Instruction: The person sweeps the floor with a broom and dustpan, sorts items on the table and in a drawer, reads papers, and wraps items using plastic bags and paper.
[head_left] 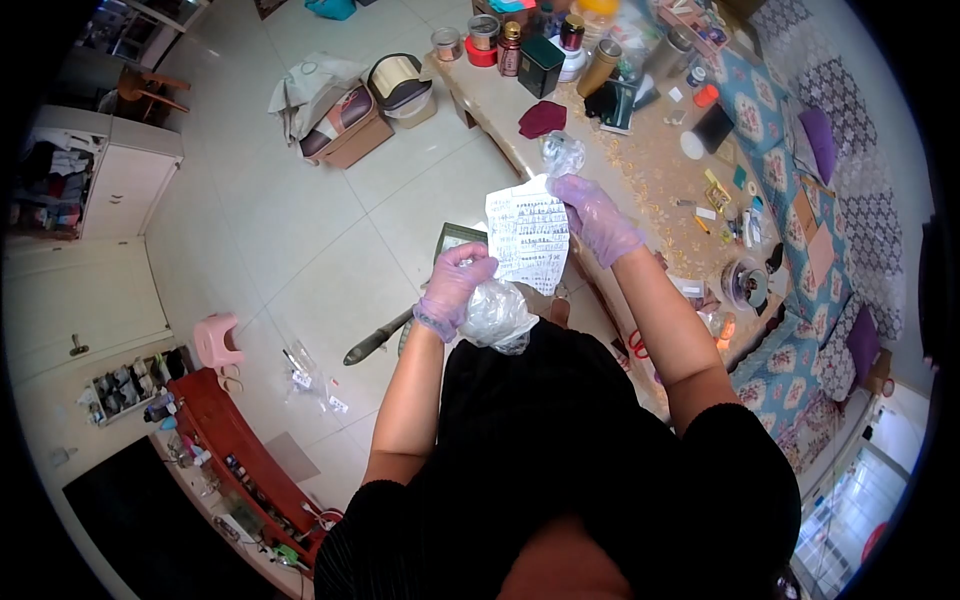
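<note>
My left hand [456, 292], in a thin purple glove, is closed round a crumpled clear plastic bag [498, 318] that bulges out below the fingers. Its fingertips meet the lower left edge of a white sheet of paper [528, 236] covered in lines of writing. At the sheet's upper right corner, my right hand [598, 222], gloved the same way, pinches the paper. Another piece of crumpled clear plastic [563, 154] shows just beyond the right fingers; whether that hand grips it too, I cannot tell.
On my right runs a long table [640, 190] crowded with jars, a dark green box [541, 66], a thermos [599, 68] and red scissors [638, 344]. A long-handled tool [378, 338] lies near the floor at left. A pink stool [217, 340] and a cardboard box [350, 138] stand farther off.
</note>
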